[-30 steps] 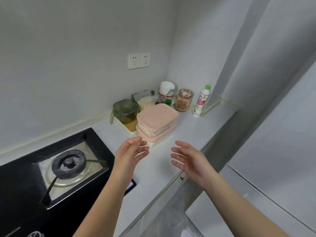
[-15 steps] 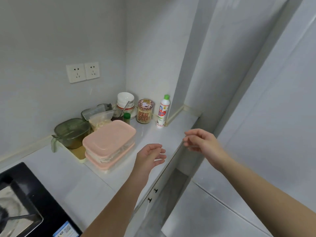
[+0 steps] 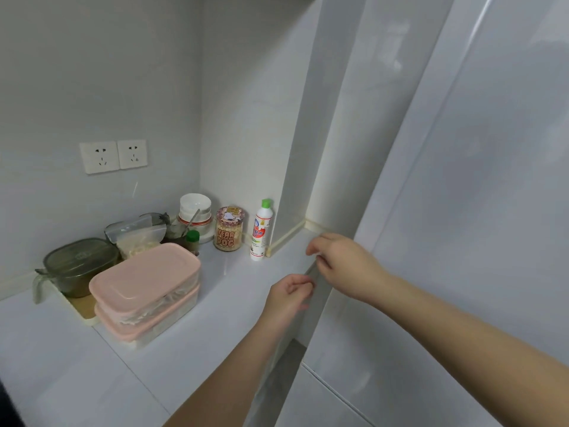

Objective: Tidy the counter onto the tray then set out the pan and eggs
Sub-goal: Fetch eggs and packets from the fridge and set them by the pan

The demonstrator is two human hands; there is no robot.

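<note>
Since a second ago both hands have swung off the hob side and over to the right, and the hob's out of sight now. The right hand [image 3: 345, 266] is up at the edge of the tall glossy fridge door [image 3: 446, 241], fingers curled right by the seam. I honestly can't tell if they've hooked it yet or are just next to it. The left hand [image 3: 289, 295] hangs just below and beside it over the front lip of the worktop [image 3: 221, 306], fingers loosely curled with nothing in them.

My guess is the tidying bit is basically done and they're going for the eggs, which is why both hands are free. No pan or eggs in view anywhere.

The tray [image 3: 80, 307] sits back left on the worktop. The green lidded pot [image 3: 77, 263] is on it and the 2 stacked pink-lidded boxes [image 3: 144, 282] are at its near end, though I can't tell how much of the bottom box is actually on the tray. The bowls [image 3: 195, 208], the jar [image 3: 229, 229] and the white bottle [image 3: 261, 232] are lined up against the back corner, I guess to leave the front free for setting things out
</note>
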